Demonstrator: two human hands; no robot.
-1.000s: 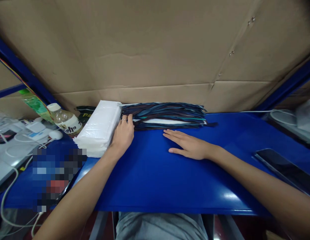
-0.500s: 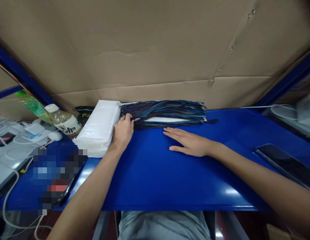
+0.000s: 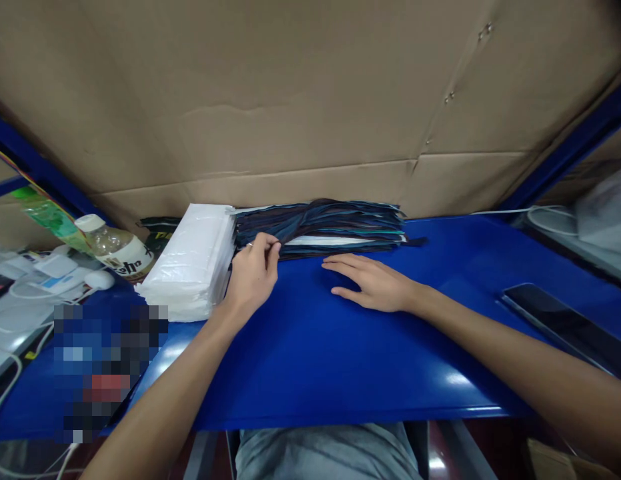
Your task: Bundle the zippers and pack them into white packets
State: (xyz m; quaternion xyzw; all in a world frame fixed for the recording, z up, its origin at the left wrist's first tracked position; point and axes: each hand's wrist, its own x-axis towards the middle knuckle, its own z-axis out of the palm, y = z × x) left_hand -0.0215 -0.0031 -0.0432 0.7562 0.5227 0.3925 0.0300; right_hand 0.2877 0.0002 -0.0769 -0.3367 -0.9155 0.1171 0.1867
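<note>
The person's left hand (image 3: 251, 280) has its thumb and finger pinched on a dark strip (image 3: 296, 233), which lies across a pile of strips (image 3: 365, 227) at the middle of the frame. Right of center, the right hand (image 3: 377, 285) has its thumb spread away from its fingers. White packets (image 3: 187, 250) sit left of the pile.

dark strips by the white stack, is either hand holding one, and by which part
The left hand pinches a dark strip, apparently near its left end; the right hand holds nothing.
</note>
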